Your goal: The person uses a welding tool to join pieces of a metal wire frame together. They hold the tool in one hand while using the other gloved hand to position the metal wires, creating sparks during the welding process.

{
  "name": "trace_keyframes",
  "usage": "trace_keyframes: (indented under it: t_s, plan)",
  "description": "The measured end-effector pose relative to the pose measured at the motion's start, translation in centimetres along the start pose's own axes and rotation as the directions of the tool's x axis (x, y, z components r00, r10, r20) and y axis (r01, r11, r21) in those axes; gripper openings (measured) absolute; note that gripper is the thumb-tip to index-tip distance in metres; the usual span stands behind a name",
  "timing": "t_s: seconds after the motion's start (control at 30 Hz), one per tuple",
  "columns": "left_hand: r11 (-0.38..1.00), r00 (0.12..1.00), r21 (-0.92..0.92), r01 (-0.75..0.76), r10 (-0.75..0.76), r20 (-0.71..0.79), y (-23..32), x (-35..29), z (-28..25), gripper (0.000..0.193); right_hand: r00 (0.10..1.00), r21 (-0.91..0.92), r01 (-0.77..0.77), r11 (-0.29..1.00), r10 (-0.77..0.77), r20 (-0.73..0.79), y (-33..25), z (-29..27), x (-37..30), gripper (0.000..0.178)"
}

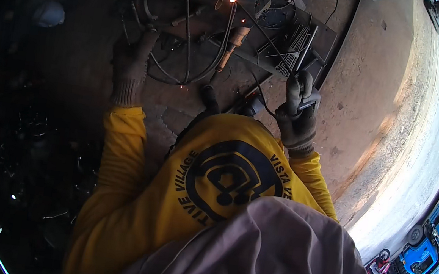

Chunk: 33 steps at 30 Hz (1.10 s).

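My left hand (131,64), in a dark knitted glove, is closed on the side of a round frame of bent metal rods (187,47). My right hand (300,111), gloved too, is wrapped round a welding electrode holder (306,105), mostly hidden by the fingers. From it a long thin welding rod (268,39) slants up and left. Its far end meets the frame's upper part at a bright orange glow (232,0). Small sparks show nearby. A dark cable (261,90) loops beside the right hand.
An orange power tool (233,48) lies by the frame. Several thin rods (294,46) rest on a dark metal plate (326,37) to the right. A pale rounded object (50,14) sits at far left. Beyond the floor's right side stand a blue truck (421,256) and motorbikes.
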<state>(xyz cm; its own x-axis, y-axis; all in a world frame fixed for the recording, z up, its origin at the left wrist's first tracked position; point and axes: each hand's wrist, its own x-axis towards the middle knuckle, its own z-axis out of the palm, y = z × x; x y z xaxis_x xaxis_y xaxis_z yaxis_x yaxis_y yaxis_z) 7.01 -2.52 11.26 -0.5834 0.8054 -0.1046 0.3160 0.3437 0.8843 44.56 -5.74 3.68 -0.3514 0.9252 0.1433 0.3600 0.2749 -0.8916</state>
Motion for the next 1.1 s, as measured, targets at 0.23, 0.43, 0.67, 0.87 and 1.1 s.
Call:
trace_keyframes:
  t_s: [0.23, 0.43, 0.67, 0.87, 1.1]
  plan:
    - [0.964, 1.0, 0.265, 0.014, -0.01, -0.017, -3.9, 2.3, -1.2, 0.083, 0.999, -0.113, 0.008, 0.994, -0.004, 0.033, 0.6, -0.3, 0.0, 0.07]
    - [0.978, 0.978, -0.099, 0.183, -0.191, -0.078, -0.4, -0.4, 0.4, 0.075, 0.956, -0.347, 0.254, 0.903, -0.289, -0.052, -1.0, -0.1, 2.6, 0.055]
    - [0.951, 0.971, -0.212, 0.225, -0.238, -0.037, -0.4, -0.8, -0.5, 0.046, 0.979, -0.242, 0.165, 0.956, -0.189, -0.079, -2.4, 0.2, 2.3, 0.054]
    - [0.974, 0.994, 0.213, -0.076, 0.091, -0.059, 0.0, -2.9, -2.0, 0.045, 0.974, -0.34, 0.172, 0.924, -0.211, -0.082, -3.0, 0.7, 1.2, 0.068]
    - [0.996, 0.996, 0.042, -0.078, 0.077, 0.038, -7.1, -2.1, -3.9, 0.046, 0.959, 0.472, -0.204, 0.857, 0.271, -0.077, -0.1, 2.6, -3.3, 0.06]
